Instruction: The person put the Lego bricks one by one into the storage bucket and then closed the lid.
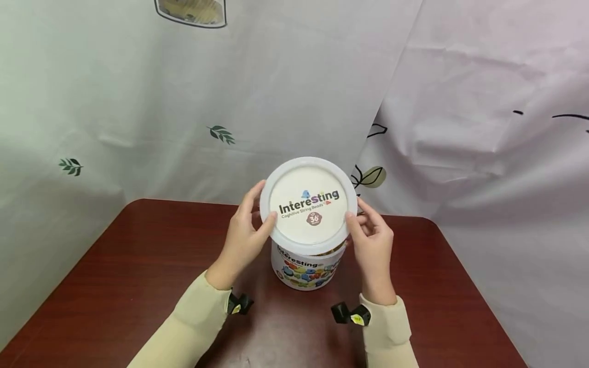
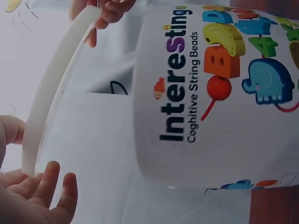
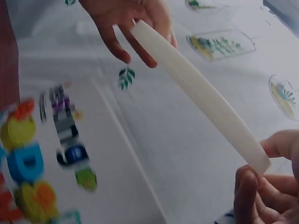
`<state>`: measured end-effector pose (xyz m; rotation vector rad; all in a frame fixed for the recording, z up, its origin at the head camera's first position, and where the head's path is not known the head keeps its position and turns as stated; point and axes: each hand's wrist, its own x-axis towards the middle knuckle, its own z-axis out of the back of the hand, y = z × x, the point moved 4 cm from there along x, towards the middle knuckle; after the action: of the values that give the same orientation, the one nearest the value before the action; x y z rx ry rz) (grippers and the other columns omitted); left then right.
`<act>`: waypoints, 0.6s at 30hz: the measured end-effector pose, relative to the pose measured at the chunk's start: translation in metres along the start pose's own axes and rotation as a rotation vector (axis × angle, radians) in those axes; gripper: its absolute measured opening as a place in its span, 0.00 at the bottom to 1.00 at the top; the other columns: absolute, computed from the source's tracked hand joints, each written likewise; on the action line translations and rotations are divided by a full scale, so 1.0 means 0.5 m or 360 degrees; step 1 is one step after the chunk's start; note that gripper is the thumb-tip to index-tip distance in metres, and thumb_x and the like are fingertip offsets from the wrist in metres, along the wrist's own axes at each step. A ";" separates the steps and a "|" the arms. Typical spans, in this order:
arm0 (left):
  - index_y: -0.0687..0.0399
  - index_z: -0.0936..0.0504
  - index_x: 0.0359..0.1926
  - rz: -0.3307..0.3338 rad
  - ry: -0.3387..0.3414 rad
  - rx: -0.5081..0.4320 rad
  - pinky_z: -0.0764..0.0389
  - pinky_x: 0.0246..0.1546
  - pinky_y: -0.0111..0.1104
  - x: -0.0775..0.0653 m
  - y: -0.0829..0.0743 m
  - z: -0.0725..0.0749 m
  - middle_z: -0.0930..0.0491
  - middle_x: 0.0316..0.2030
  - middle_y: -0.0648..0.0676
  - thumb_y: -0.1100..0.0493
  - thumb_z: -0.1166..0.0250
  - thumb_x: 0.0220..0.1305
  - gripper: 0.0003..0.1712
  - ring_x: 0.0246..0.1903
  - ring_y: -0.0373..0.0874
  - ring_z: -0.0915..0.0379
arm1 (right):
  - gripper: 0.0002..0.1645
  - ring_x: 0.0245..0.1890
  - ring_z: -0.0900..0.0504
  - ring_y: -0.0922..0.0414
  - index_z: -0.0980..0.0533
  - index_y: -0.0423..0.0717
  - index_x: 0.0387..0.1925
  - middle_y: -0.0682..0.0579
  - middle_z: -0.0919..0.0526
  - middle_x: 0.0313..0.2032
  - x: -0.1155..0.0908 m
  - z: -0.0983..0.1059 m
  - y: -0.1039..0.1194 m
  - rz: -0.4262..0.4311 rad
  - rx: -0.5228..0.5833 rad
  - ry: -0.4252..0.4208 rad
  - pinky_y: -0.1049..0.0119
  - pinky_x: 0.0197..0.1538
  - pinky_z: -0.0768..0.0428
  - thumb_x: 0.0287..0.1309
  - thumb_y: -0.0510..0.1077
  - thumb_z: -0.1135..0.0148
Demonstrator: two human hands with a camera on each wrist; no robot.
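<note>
A round white lid (image 1: pixel 308 181) with printed lettering is held above a white printed bucket (image 1: pixel 303 273). My left hand (image 1: pixel 244 232) pinches the lid's left rim, thumb on top and fingers beneath. On the opposite rim my right hand (image 1: pixel 371 243) pinches it the same way. Both wrist views show a gap between the lid (image 2: pixel 56 79) and the bucket (image 2: pixel 163 161), so the two are apart. The bucket stands upright on the table. Only a sliver of its contents shows under the lid, too little to identify.
The dark red wooden table (image 1: pixel 152 255) has its back edge just behind the bucket. A pale cloth backdrop (image 1: pixel 138 102) with leaf prints hangs behind and beside it. Black wrist cameras (image 1: pixel 352 313) sit at the cuffs of cream sleeves (image 1: pixel 184 322).
</note>
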<state>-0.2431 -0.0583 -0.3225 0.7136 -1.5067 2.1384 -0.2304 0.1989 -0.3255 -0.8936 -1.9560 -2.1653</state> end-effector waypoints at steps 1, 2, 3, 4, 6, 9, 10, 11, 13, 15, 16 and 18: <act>0.60 0.38 0.75 0.0027 0.0028 -0.0005 0.17 0.47 0.36 0.002 0.005 -0.006 0.27 0.64 0.61 0.66 0.36 0.67 0.38 0.52 0.52 0.23 | 0.24 0.13 0.26 0.62 0.21 0.43 0.62 0.54 0.20 0.22 0.002 0.003 -0.004 -0.0015 -0.0063 0.0024 0.71 0.18 0.24 0.65 0.38 0.34; 0.60 0.37 0.75 0.0058 0.0058 -0.0004 0.16 0.47 0.40 0.004 0.010 -0.012 0.26 0.64 0.61 0.65 0.37 0.68 0.36 0.52 0.53 0.23 | 0.25 0.12 0.28 0.62 0.22 0.43 0.63 0.54 0.22 0.20 0.005 0.007 -0.008 -0.0034 -0.0125 0.0054 0.71 0.17 0.26 0.65 0.38 0.35; 0.60 0.36 0.75 0.0089 0.0097 0.0003 0.16 0.46 0.43 0.006 0.016 -0.018 0.26 0.63 0.62 0.65 0.38 0.69 0.35 0.52 0.54 0.23 | 0.25 0.11 0.29 0.61 0.23 0.43 0.64 0.54 0.24 0.18 0.006 0.010 -0.013 -0.0063 -0.0191 0.0084 0.71 0.16 0.28 0.66 0.39 0.35; 0.60 0.36 0.75 0.0119 0.0137 0.0016 0.17 0.48 0.46 0.009 0.022 -0.023 0.27 0.64 0.62 0.64 0.39 0.70 0.34 0.55 0.55 0.24 | 0.26 0.10 0.31 0.60 0.24 0.44 0.65 0.53 0.26 0.17 0.009 0.011 -0.017 -0.0096 -0.0259 0.0117 0.70 0.15 0.29 0.66 0.40 0.36; 0.61 0.37 0.75 0.0187 0.0227 0.0031 0.20 0.55 0.49 0.012 0.032 -0.032 0.31 0.69 0.63 0.63 0.42 0.73 0.33 0.62 0.57 0.28 | 0.26 0.10 0.34 0.60 0.24 0.46 0.66 0.53 0.29 0.14 0.013 0.012 -0.027 -0.0150 -0.0413 0.0170 0.70 0.15 0.33 0.67 0.42 0.38; 0.61 0.40 0.76 0.0282 0.0321 0.0041 0.31 0.67 0.49 0.015 0.048 -0.045 0.38 0.74 0.62 0.61 0.47 0.76 0.32 0.71 0.55 0.39 | 0.26 0.10 0.36 0.59 0.25 0.47 0.67 0.53 0.31 0.12 0.017 0.009 -0.042 -0.0242 -0.0616 0.0242 0.68 0.15 0.36 0.69 0.45 0.41; 0.61 0.41 0.77 0.0308 0.0333 0.0041 0.35 0.70 0.49 0.016 0.052 -0.048 0.40 0.75 0.61 0.61 0.48 0.76 0.31 0.73 0.53 0.43 | 0.27 0.11 0.36 0.59 0.26 0.47 0.67 0.53 0.31 0.12 0.018 0.007 -0.046 -0.0262 -0.0678 0.0260 0.68 0.16 0.36 0.69 0.46 0.42; 0.62 0.41 0.77 0.0328 0.0340 0.0036 0.38 0.71 0.48 0.016 0.056 -0.052 0.41 0.75 0.61 0.60 0.50 0.77 0.31 0.74 0.52 0.45 | 0.28 0.12 0.36 0.59 0.26 0.46 0.68 0.54 0.30 0.12 0.019 0.005 -0.051 -0.0278 -0.0738 0.0275 0.68 0.17 0.36 0.69 0.47 0.43; 0.62 0.43 0.77 0.0362 0.0350 0.0036 0.40 0.73 0.47 0.017 0.065 -0.060 0.42 0.76 0.61 0.59 0.52 0.79 0.31 0.75 0.52 0.46 | 0.29 0.12 0.33 0.58 0.27 0.45 0.68 0.54 0.27 0.12 0.020 0.001 -0.059 -0.0309 -0.0823 0.0298 0.66 0.18 0.34 0.68 0.48 0.44; 0.63 0.44 0.77 0.0381 0.0369 0.0049 0.41 0.73 0.47 0.018 0.072 -0.068 0.42 0.76 0.61 0.58 0.53 0.80 0.31 0.75 0.52 0.47 | 0.30 0.13 0.32 0.58 0.28 0.44 0.69 0.53 0.25 0.13 0.021 -0.001 -0.065 -0.0320 -0.0896 0.0309 0.65 0.19 0.33 0.67 0.48 0.45; 0.63 0.44 0.77 0.0385 0.0382 0.0061 0.42 0.73 0.48 0.018 0.076 -0.072 0.42 0.76 0.62 0.57 0.53 0.80 0.31 0.75 0.53 0.47 | 0.31 0.13 0.32 0.57 0.27 0.43 0.68 0.53 0.25 0.13 0.022 -0.001 -0.069 -0.0324 -0.0926 0.0307 0.65 0.19 0.33 0.67 0.48 0.45; 0.64 0.45 0.78 0.0396 0.0409 0.0084 0.42 0.73 0.49 0.017 0.082 -0.079 0.43 0.76 0.62 0.55 0.53 0.81 0.32 0.75 0.53 0.47 | 0.30 0.13 0.32 0.57 0.26 0.43 0.67 0.53 0.26 0.12 0.024 -0.002 -0.074 -0.0327 -0.0969 0.0310 0.64 0.20 0.33 0.66 0.48 0.45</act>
<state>-0.2812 -0.0338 -0.3581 0.2627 -1.4668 2.3527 -0.2568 0.2084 -0.3524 -0.5124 -1.3618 -2.9086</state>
